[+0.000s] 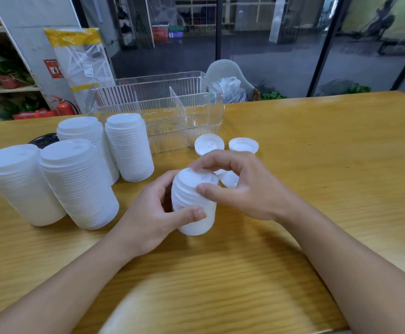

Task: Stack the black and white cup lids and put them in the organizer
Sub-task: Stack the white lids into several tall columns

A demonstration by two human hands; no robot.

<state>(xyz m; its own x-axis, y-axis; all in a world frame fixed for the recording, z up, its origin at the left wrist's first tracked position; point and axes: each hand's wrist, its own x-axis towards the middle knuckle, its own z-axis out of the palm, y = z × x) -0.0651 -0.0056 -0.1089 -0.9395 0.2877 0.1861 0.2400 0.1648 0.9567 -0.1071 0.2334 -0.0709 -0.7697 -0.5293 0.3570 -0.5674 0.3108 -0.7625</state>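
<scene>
Lids (194,201) stand stacked on my worktop (317,165); left hand (153,218) grips the stack, right hand (240,186) fingers (205,189) pinch its top.

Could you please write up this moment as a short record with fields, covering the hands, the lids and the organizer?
left hand: left hand grips the side of a short stack of white lids
right hand: right hand holds the top of that stack, fingers on the top lid
finished stacks: four tall white lid stacks stand on the table
black lids: black lid behind them
loose lids: single white lids lie near the organizer
organizer: clear organizer, no lids visible inside
</scene>
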